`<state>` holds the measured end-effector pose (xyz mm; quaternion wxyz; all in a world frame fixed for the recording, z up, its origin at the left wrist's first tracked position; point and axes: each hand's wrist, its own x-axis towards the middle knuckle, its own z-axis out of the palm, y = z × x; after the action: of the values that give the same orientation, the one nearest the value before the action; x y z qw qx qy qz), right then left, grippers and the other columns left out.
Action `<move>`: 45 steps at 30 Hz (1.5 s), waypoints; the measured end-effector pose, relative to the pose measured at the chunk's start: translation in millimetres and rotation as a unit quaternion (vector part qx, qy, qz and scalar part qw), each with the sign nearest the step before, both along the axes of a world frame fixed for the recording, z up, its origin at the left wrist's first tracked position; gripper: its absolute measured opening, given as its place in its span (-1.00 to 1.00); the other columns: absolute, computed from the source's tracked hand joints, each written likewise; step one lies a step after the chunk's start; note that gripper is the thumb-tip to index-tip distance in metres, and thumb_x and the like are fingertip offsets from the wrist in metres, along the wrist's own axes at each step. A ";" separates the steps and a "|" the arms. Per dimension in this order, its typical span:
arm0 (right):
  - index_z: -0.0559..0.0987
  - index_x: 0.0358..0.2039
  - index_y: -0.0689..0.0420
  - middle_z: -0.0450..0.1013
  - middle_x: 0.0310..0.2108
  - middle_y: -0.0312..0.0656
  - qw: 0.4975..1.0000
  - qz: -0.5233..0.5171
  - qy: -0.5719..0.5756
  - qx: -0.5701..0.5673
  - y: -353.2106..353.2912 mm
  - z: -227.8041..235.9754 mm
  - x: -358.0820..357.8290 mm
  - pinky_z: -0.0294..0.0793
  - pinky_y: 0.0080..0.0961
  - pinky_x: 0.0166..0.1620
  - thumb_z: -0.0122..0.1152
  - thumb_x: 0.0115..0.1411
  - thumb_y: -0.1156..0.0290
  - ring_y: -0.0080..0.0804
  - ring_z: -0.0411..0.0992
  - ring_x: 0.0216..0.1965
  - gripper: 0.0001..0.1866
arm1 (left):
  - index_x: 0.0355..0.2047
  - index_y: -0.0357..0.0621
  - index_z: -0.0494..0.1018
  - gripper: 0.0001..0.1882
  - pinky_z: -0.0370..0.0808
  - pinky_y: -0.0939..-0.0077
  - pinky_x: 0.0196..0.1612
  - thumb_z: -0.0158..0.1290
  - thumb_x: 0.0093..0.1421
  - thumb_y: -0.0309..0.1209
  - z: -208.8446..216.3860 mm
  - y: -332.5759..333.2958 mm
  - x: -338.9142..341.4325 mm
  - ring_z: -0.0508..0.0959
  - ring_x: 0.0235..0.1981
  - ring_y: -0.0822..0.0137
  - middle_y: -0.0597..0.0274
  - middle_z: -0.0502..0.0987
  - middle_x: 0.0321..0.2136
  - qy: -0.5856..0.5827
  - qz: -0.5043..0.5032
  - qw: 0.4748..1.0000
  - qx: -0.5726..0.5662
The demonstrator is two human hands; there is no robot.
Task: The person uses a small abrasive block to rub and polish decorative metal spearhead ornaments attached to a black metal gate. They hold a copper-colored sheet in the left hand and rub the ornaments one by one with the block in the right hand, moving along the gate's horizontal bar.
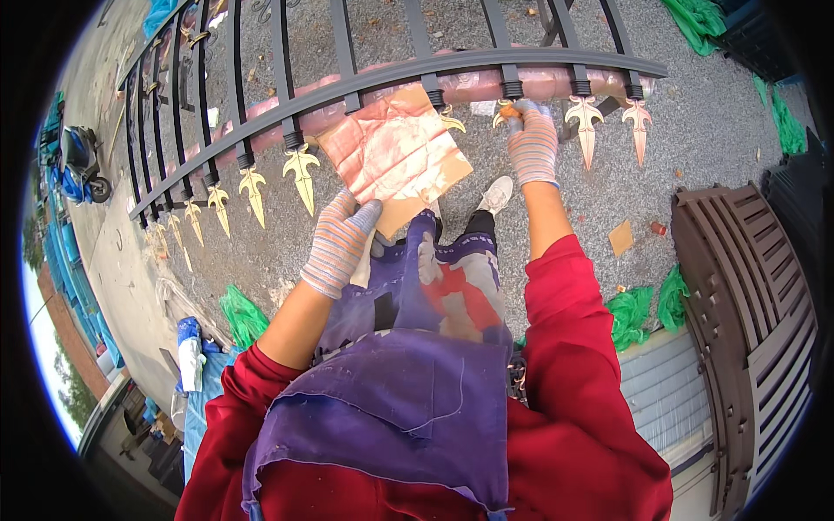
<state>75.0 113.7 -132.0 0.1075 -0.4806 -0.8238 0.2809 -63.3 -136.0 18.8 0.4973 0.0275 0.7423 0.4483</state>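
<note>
My gloved left hand (340, 243) grips the lower edge of a brown cardboard piece (447, 172), on which lies a creased, shiny copper-pink sheet (387, 139). My right hand (532, 146), in a matching striped glove, is closed on a small orange-brown wad (511, 113); its exact kind is unclear. That wad is at a spear-shaped finial, mostly hidden by the hand. More gold finials (300, 178) hang in a row from the rail of a black metal fence panel (391, 78). Two at the right, one of them a pinkish finial (637, 130), look more coppery.
Brown slatted metal panels (738, 286) stand at the right beside green plastic sheeting (630, 317). A small cardboard scrap (620, 237) lies on the gravel. My shoe (496, 195) is below the fence. Far left stands a scooter (80, 163). Pink plastic wrap (469, 84) runs behind the rail.
</note>
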 end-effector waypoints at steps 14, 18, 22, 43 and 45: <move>0.56 -0.17 0.11 0.49 -0.34 0.00 0.997 0.041 0.066 -0.009 -13.9 -14.2 11.7 0.43 -0.28 -0.20 0.21 0.05 0.51 -0.07 0.45 -0.30 -0.72 | -0.22 -0.27 0.46 -0.78 0.43 0.60 -0.36 0.07 0.19 -0.38 -27.2 -6.4 -2.0 0.44 -0.41 0.55 0.31 0.49 -0.42 0.059 -0.013 0.997 0.056; 0.57 -0.13 0.10 0.49 -0.39 -0.14 0.967 -0.041 0.193 -0.162 -42.0 43.5 7.7 0.45 -0.39 -0.24 0.25 0.08 0.46 -0.29 0.45 -0.40 -0.70 | -0.34 -0.30 0.41 -0.83 0.41 0.52 -0.43 0.07 0.18 -0.41 -30.0 -4.6 -2.0 0.41 -0.47 0.55 0.24 0.46 -0.53 0.096 -0.036 0.994 0.039; 0.56 -0.12 0.10 0.49 -0.39 -0.17 0.948 0.006 0.279 -0.152 -71.9 91.5 -18.6 0.44 -0.40 -0.22 0.21 0.13 0.47 -0.27 0.45 -0.38 -0.74 | -0.41 -0.29 0.38 -0.82 0.41 0.50 -0.46 0.07 0.19 -0.40 -14.1 6.3 -2.7 0.47 -0.48 0.52 0.29 0.43 -0.58 -0.047 -0.025 0.999 -0.005; 0.54 -0.18 0.06 0.46 -0.30 -0.09 0.948 0.160 0.257 -0.103 -126.6 99.9 -39.3 0.41 -0.28 -0.14 0.16 0.05 0.55 -0.04 0.44 -0.25 -0.72 | -0.21 -0.33 0.41 -0.75 0.46 0.32 -0.37 0.03 0.15 -0.41 -44.5 -8.0 1.1 0.55 -0.48 0.09 -0.05 0.50 -0.52 0.160 -0.159 0.971 0.080; 0.54 -0.20 0.07 0.44 -0.27 -0.08 0.943 0.192 0.248 -0.115 -124.8 101.6 -34.1 0.42 -0.25 -0.15 0.15 0.03 0.55 -0.03 0.43 -0.24 -0.72 | -0.22 -0.33 0.41 -0.76 0.45 0.32 -0.39 0.02 0.15 -0.41 -43.3 -8.4 5.7 0.53 -0.51 0.09 -0.04 0.50 -0.53 0.190 -0.179 0.962 0.076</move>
<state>40.9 -11.1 -30.3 0.1969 -0.2377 -0.8097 0.4991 -57.6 -144.5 -24.5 0.4155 0.2819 0.7700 0.3937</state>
